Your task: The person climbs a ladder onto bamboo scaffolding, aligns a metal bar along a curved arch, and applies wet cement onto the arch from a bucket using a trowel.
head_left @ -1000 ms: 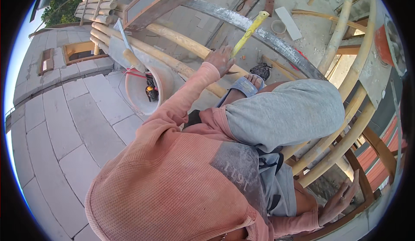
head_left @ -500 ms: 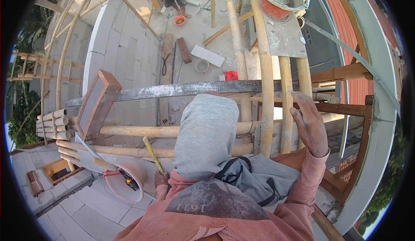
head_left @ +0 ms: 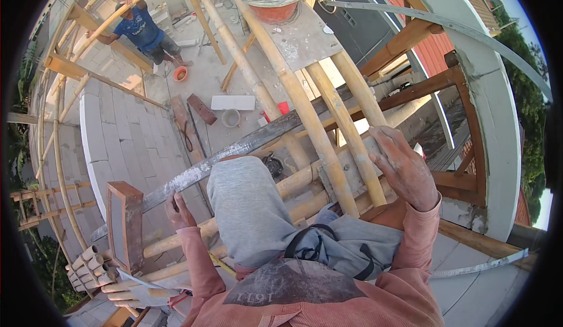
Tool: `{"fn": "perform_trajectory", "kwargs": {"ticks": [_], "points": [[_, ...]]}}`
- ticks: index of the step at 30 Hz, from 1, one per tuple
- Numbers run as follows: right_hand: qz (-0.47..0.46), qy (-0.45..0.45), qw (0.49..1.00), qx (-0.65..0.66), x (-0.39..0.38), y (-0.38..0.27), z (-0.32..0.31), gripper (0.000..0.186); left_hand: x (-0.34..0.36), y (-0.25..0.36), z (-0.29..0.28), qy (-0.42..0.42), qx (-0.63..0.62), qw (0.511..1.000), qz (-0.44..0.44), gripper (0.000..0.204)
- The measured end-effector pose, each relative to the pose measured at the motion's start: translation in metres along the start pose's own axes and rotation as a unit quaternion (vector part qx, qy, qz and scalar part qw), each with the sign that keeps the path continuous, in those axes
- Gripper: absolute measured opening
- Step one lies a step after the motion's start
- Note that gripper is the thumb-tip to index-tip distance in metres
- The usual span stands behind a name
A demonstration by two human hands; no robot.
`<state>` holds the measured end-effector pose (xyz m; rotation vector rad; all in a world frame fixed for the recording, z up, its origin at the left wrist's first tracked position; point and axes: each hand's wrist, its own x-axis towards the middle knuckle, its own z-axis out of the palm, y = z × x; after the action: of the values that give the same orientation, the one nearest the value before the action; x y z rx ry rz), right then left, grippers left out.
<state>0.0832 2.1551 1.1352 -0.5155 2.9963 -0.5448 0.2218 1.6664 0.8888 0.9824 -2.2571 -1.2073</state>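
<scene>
Since half a second ago, your left hand (head_left: pixel 183 214) has let go of the yellow handle (head_left: pixel 223 266) and come up and forward, while your view has turned so that the long grey bar (head_left: pixel 246 145) now slants up to the right. That bar lies ahead of you, just past your bent knee (head_left: pixel 243 201), running from the wood-framed panel (head_left: pixel 135 233) at the left across to the bamboo poles (head_left: pixel 346 130). Your left fingertips are just beside its lower edge; whether they touch it, you cannot tell from here. That hand is loosely bent, fingers upward and thumb apart, with nothing seen in it, and its forearm rises nearly straight from the elbow. The yellow handle lies between that forearm and your thigh, mostly hidden. Your right hand (head_left: pixel 406 168) is raised on the other side, wrist bent, fingers stretched up and leftward, thumb spread, holding nothing, near the bamboo poles and the brown wooden frame (head_left: pixel 476 130). Farther out, a mortar tub (head_left: pixel 275 13) stands on a board (head_left: pixel 302 39) laid over the poles; below are a white block (head_left: pixel 233 102) and a grey pot (head_left: pixel 230 118), and a co-worker (head_left: pixel 138 31) stands at the upper left.
</scene>
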Motion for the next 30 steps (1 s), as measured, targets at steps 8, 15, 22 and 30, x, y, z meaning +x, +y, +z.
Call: {"fn": "perform_trajectory", "kwargs": {"ticks": [8, 15, 22, 30], "points": [[0.097, 0.033, 0.995, -0.016, -0.058, -0.022, -0.040, 0.053, 0.185, 0.305, 0.293, -0.449, -0.374, 0.786, -0.203, 0.096], [0.284, 0.043, 0.958, 0.006, -0.119, -0.028, -0.059, 0.054, 0.265, 0.329, 0.471, -0.408, -0.433, 0.749, -0.291, 0.089], [0.363, 0.058, 0.930, 0.003, -0.163, -0.027, -0.060, 0.054, 0.318, 0.362, 0.519, -0.495, -0.499, 0.665, -0.254, 0.056], [0.311, 0.036, 0.947, -0.070, -0.165, -0.031, -0.062, 0.052, 0.217, 0.354, 0.415, -0.603, -0.331, 0.676, -0.263, 0.034]]}}
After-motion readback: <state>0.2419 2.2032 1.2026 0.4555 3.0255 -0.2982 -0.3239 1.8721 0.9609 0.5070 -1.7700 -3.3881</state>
